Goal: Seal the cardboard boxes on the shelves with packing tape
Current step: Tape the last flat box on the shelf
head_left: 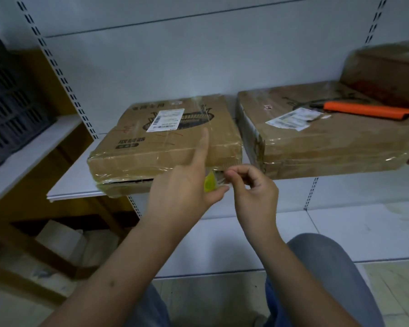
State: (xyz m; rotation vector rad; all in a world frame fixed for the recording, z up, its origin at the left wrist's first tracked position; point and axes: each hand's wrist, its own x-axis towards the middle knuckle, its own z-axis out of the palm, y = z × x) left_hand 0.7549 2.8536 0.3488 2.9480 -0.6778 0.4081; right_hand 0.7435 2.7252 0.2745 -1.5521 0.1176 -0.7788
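Head view looks down on a white metal shelf [76,182] that carries two flat brown cardboard boxes. The right-hand taped box [328,135], at about two o'clock from the hands, has an orange-handled cutter [366,110] lying on its lid. The left-hand labelled box [168,142] sits at twelve o'clock, glossy with clear tape, and its lower front edge gapes a little.

That gap looks like the step in hand. The left hand [182,185] reaches to the box front, forefinger straight up against the face, thumb tucked under a small yellow-green piece [210,184], likely the tape roll or its end, though mostly hidden. The right hand [253,187], at three o'clock and just beside it, has curled fingers pinching near the same spot; whether tape sits between them I cannot tell.

To do it well, I judge: draw the tape taut, lay it across the gaping seam, and press flat from the centre outward before cutting.
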